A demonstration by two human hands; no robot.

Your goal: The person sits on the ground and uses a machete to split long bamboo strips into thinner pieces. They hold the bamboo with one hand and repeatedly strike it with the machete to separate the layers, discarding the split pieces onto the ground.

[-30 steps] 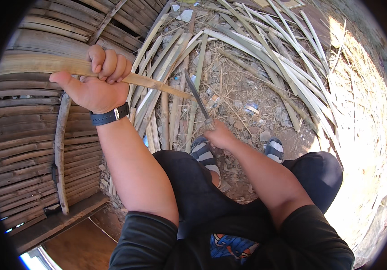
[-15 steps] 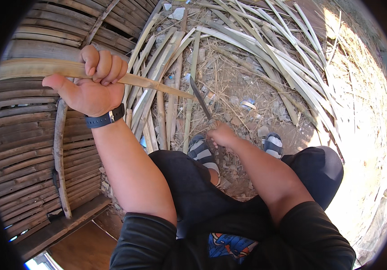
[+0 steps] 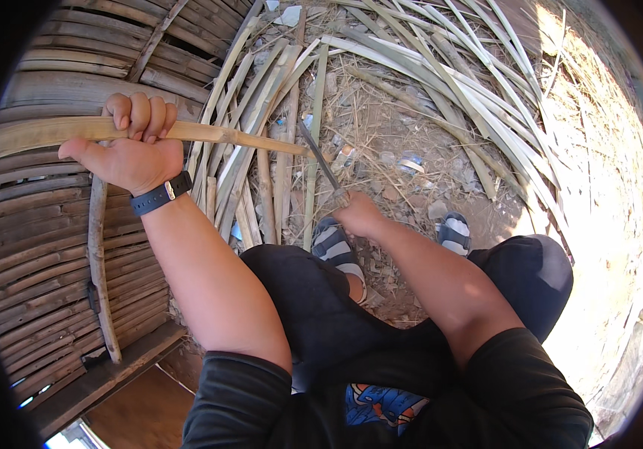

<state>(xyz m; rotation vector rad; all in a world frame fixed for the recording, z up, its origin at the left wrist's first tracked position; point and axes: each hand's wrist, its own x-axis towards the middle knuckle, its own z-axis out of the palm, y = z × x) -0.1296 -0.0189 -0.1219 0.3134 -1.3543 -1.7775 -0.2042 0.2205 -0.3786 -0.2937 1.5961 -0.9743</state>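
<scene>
Here's the bamboo strip (image 3: 261,141), pale tan with a ringed node, running from the left edge to a narrow tip near the knife (image 3: 317,154). Left hand (image 3: 136,142) grips it; right hand (image 3: 359,215) is closed round the knife's handle. Beneath, littered dirt ground (image 3: 381,191); leftward, a slatted wall (image 3: 33,258); closest, a dark shirt (image 3: 527,389), blue-and-orange print (image 3: 385,406).

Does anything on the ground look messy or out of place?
A shiny scrap lies on the ground ahead of the sandals. It looks like litter, unlike the bamboo strips nearby; I can't tell what it is.
</scene>
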